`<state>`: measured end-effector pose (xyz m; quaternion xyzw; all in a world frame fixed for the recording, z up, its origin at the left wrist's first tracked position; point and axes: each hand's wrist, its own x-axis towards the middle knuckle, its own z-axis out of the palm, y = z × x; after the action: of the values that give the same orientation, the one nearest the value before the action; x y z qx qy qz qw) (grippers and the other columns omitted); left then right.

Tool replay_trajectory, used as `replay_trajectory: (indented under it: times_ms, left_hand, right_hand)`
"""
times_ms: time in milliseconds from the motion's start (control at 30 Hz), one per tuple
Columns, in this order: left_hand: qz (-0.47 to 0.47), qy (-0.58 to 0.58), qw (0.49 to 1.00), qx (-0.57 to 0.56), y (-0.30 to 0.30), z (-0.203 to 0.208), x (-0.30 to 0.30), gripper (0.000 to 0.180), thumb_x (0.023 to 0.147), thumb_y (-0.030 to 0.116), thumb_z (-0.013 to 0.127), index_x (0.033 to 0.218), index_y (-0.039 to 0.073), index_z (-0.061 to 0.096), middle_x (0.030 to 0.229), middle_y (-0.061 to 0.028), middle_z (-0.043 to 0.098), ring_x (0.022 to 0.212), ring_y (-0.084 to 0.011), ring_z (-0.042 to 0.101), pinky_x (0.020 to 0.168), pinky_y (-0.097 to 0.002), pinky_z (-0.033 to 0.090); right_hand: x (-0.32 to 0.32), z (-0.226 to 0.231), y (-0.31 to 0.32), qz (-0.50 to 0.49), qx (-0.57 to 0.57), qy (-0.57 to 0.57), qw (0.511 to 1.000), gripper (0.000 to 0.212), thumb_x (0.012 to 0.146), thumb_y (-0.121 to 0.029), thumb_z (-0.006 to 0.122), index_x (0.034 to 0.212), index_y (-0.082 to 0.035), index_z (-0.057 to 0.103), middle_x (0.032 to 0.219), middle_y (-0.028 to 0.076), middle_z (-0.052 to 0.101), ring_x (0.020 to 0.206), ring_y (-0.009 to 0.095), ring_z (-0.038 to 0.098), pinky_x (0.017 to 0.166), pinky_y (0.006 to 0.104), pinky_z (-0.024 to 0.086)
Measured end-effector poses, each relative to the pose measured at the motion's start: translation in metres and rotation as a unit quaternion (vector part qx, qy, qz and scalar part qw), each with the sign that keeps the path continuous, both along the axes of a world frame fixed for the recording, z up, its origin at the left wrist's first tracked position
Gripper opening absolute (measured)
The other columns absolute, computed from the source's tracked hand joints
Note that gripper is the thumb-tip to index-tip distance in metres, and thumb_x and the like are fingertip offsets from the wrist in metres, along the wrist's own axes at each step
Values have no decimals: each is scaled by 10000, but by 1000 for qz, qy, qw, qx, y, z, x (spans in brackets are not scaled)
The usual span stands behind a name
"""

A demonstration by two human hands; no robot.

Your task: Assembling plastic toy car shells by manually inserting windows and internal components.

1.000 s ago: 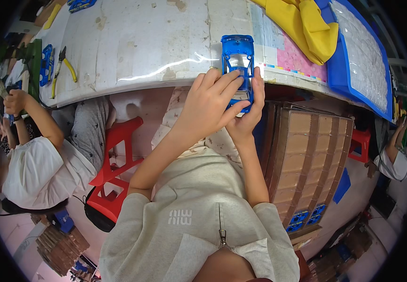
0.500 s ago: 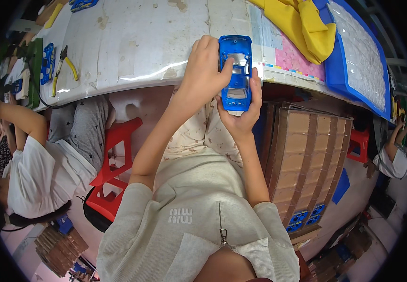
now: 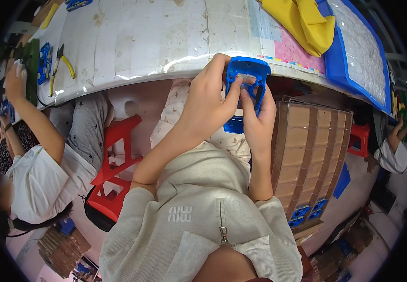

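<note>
A blue plastic toy car body [image 3: 249, 66] is held up over my lap, just off the table's near edge. Its hollow inside appears to face me, with a clear plastic window piece [image 3: 247, 78] showing within it. My left hand [image 3: 208, 96] grips the left side, with its thumb over the middle of the car body. Around the right side wrap the fingers of my right hand [image 3: 261, 118], and its thumb presses at the clear piece. My thumbs hide the middle of the shell.
A white table [image 3: 156, 42] spans the front. On it lie yellow-handled pliers [image 3: 64, 63], a yellow cloth [image 3: 302, 28] and a blue tray [image 3: 337, 75] of clear plastic parts. Right of my legs stands a compartmented box [image 3: 302, 136]; at left, a red stool [image 3: 123, 136] and a co-worker [image 3: 39, 174].
The car body has been turned over from its outer top to its hollow side and lowered slightly to the right. My right thumb has come onto it. The co-worker's arm at left has moved up.
</note>
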<state>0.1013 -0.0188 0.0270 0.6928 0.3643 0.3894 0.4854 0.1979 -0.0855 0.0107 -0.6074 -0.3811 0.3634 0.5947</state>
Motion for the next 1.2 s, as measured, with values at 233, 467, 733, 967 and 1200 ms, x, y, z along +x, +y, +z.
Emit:
replay_trajectory:
  times_ms: [233,467,733,967,1200]
  left_hand:
    - [-13,37,999,36,-4,-5,-5,155,792,26,536,920,-35,474,806,-168,510,713,-308,519,618,-375,406]
    - [12,35,998,41,-9,-9,-2,182,804,26,519,949,-54,442,807,-199,489,742,-357,509,636,-403,400]
    - [25,43,998,28,-12,-7,-2,180,817,15,494,956,-55,403,838,-225,507,738,-374,528,633,-432,409]
    - [33,5,999,22,-8,-11,-1,170,792,-24,517,932,-37,421,791,-182,519,665,-307,539,588,-371,417]
    - [69,1,998,16,-7,-9,-5,156,817,-5,551,965,-26,504,863,-96,589,788,-133,566,705,-256,460]
  right_hand:
    - [-6,0,1,-32,27,-50,998,145,855,4,463,976,7,543,844,95,617,747,120,560,681,254,436]
    - [-10,8,3,-38,40,-75,996,141,865,-2,434,968,16,530,860,130,611,764,162,571,680,274,435]
    - [-9,3,2,-23,3,-93,995,133,856,4,431,961,14,512,839,141,606,748,179,574,670,285,437]
    - [-9,9,5,-16,22,-82,996,169,843,16,426,994,9,503,827,130,598,720,187,576,653,283,445]
    - [-8,7,-11,45,-7,2,999,188,845,13,422,1022,9,484,837,111,588,725,133,570,655,269,456]
